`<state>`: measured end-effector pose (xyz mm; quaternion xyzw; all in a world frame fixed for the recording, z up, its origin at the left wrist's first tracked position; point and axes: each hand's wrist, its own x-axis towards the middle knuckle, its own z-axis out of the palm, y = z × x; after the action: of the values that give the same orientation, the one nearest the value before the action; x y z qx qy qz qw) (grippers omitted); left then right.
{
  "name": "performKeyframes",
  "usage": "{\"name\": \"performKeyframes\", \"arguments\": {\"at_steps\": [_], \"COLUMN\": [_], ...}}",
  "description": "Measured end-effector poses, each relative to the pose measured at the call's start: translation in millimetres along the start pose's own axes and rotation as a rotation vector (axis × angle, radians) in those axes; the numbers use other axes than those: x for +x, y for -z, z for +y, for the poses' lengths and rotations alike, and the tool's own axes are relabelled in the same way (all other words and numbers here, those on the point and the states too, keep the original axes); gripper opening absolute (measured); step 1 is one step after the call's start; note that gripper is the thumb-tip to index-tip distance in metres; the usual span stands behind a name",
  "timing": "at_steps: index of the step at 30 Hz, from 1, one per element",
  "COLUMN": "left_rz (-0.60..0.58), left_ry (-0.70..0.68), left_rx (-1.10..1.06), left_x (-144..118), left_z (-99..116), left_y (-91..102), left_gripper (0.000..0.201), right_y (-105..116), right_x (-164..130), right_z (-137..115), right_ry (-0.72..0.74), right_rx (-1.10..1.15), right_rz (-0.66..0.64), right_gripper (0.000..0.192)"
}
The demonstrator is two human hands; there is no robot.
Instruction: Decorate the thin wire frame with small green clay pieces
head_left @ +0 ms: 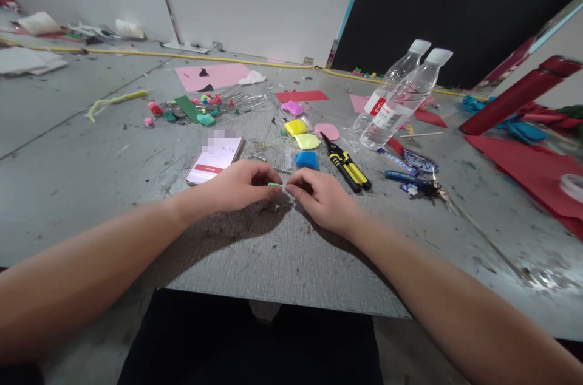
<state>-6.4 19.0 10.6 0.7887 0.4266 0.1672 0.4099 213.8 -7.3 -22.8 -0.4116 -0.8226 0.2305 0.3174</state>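
Note:
My left hand (239, 183) and my right hand (321, 197) meet fingertip to fingertip low over a grey board (273, 263). Between the fingertips is a tiny pale green piece (275, 184), pinched by the left fingers; the right fingers are closed beside it, and I cannot tell whether they touch it. Just beyond the hands lie a blue clay lump (306, 160), two yellow clay lumps (301, 133) and a pink one (292, 108). A phone (214, 160) with a lit screen lies left of them.
Black-and-yellow pliers (348, 167) lie right of the clay. Two clear plastic bottles (401, 102) lie on their sides beyond. A keychain with blue tags (412, 181), red paper (528, 172), a red tube (514, 96), pink paper (214, 75) and small clay flowers (200, 109) are scattered around.

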Motion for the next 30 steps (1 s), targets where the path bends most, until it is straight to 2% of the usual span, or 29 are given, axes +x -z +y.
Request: {"name": "performKeyframes", "arguments": {"at_steps": [4,9,18,21,25,27,30], "left_rz": [-0.025,-0.043,-0.086,-0.085,-0.054,-0.023,0.004], "left_ry": [-0.011,-0.021,-0.032,-0.052,-0.052,-0.065,-0.093], "left_rx": [0.058,0.072,0.085,0.080,0.132,0.194,0.268], "left_x": [0.2,0.6,0.5,0.3,-0.2,-0.6,-1.2], "left_z": [0.0,1.4,0.5,1.8,4.4,5.1,4.6], "left_y": [0.9,2.3,2.8,2.2,0.9,0.2,-0.3], "left_gripper": [0.031,0.032,0.029,0.028,0.024,0.023,0.023], "right_y": [-2.2,-4.1,-3.0,-2.3,-0.2,0.5,-0.1], "right_x": [-0.6,-2.2,-1.9,-1.7,-0.1,1.0,1.9], "right_z": [4.3,6.6,3.4,2.1,4.3,6.9,9.6], "right_ry": [0.075,0.169,0.177,0.146,0.008,-0.056,-0.095], "right_rx": [0.030,0.077,0.043,0.028,0.078,0.101,0.089], "right_rz": [0.073,0.080,0.052,0.060,0.153,0.191,0.168], "right_gripper": [0.011,0.011,0.015,0.016,0.013,0.020,0.033]}}
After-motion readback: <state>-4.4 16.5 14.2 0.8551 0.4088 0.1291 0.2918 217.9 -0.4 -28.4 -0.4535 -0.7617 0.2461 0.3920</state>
